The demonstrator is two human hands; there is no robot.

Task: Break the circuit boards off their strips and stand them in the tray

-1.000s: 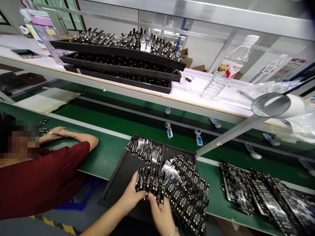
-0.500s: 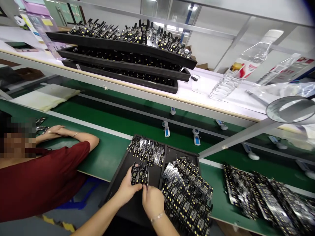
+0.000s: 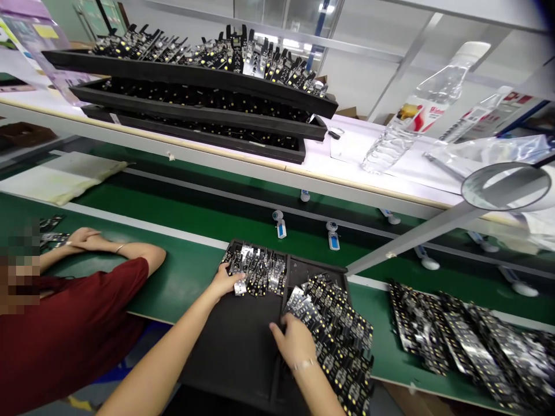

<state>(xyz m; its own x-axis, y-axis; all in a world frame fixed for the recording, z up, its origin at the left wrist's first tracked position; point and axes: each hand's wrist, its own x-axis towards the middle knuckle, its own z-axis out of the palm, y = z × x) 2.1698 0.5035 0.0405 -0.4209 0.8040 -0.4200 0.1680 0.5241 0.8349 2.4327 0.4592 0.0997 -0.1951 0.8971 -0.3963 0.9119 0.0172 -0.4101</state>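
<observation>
My left hand (image 3: 223, 283) is at the near left end of a batch of small black circuit boards (image 3: 260, 271) in the tray's left section. Its thumb and fingers close round a circuit board (image 3: 240, 286) there; the fingertips are partly hidden. My right hand (image 3: 297, 342) is at the left edge of a larger pile of circuit boards (image 3: 347, 341), with thumb and forefinger apart and nothing seen between them. Both batches lie in a black divided tray (image 3: 234, 352).
More board panels (image 3: 468, 341) lie on the green bench (image 3: 182, 277) at right. A person in a red sleeve (image 3: 108, 294) leans at left. Stacked black trays (image 3: 195, 118) and a plastic bottle (image 3: 407, 121) stand on the shelf. A magnifier arm (image 3: 416, 237) slants over the bench.
My hands have parted. The left moved up and left with the boards, from in front of me to the batch in the tray. The right let go and moved right, to the larger pile.
</observation>
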